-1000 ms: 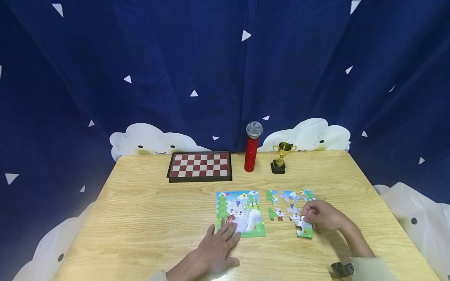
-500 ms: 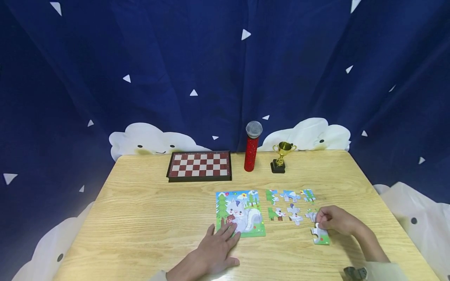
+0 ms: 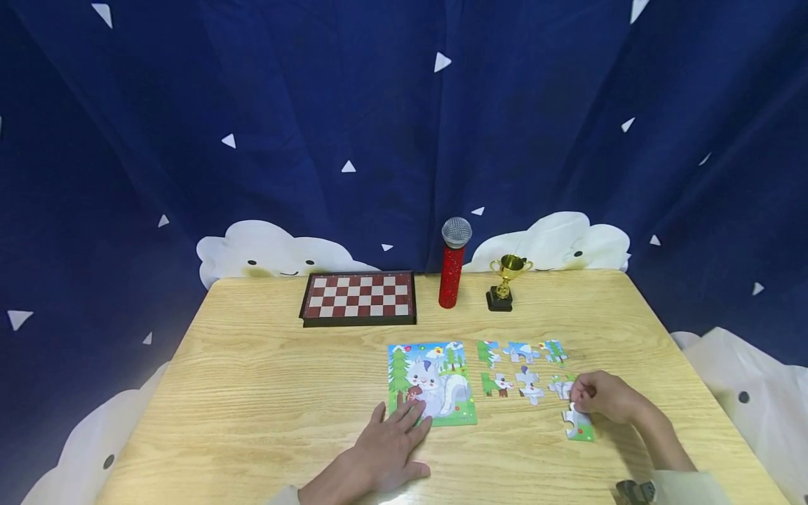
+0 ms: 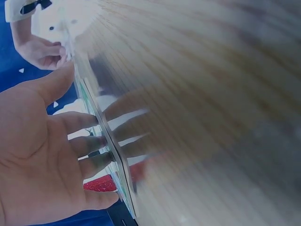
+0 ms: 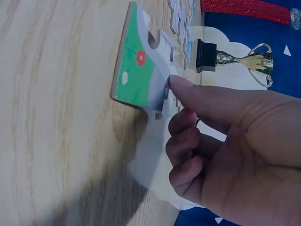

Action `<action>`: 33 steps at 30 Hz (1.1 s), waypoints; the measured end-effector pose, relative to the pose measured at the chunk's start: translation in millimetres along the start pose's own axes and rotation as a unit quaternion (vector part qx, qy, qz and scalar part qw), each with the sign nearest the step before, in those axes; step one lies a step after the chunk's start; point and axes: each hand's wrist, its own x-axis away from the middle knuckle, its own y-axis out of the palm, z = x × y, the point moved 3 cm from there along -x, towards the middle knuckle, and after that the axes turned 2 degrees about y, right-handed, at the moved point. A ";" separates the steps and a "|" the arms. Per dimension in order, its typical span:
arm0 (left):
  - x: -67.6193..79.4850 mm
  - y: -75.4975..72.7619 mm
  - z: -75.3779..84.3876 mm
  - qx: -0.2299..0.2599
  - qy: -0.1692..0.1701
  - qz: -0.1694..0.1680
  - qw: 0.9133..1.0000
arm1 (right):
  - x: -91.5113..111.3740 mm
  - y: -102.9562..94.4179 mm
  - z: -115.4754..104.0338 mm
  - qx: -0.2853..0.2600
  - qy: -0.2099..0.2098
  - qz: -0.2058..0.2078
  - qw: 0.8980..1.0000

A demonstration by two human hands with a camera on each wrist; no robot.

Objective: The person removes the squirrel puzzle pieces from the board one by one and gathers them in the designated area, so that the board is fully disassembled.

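My left hand [image 3: 388, 445] lies with straight fingers over the lower edge of a square squirrel picture board [image 3: 454, 403], which stays flat on the table. In the left wrist view the fingertips touch the board's edge. My right hand [image 3: 607, 397] pinches a jigsaw piece [image 5: 134, 70] between thumb and fingers; it is green and white with a red flower. That piece is tilted, its lower corner near the wood. Just beyond it sits another jigsaw piece [image 3: 559, 387], partly behind my fingers. Further jigsaw pieces [image 3: 529, 386] lie in two loose rows right of the board.
At the back of the wooden table [image 3: 284, 393] are a checkered game board [image 3: 358, 298], a red microphone [image 3: 451, 277] standing upright and a small gold trophy [image 3: 503, 280] on a black base. A dark blue curtain [image 3: 315, 105] hangs behind.
My right hand has drawn the flowered jigsaw piece to the right and nearer to me, uncovering pieces in the rows. Over the last half second it barely moves. My left hand stays put.
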 end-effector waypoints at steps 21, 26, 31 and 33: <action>3.5 0.0 -0.6 0.000 0.006 0.007 1.000 | -29.4 28.1 -59.4 0.002 -0.048 0.027 0.998; 4.8 -2.4 -2.4 0.008 0.006 -0.004 1.000 | -40.3 38.2 -84.2 0.015 -0.096 0.031 0.995; 7.4 -4.2 -7.0 0.023 -0.001 -0.003 1.000 | -52.3 54.7 -106.9 0.017 -0.126 0.030 0.991; 8.8 -4.3 -8.6 0.032 -0.001 0.000 0.999 | -55.8 62.4 -115.8 0.023 -0.139 0.030 0.990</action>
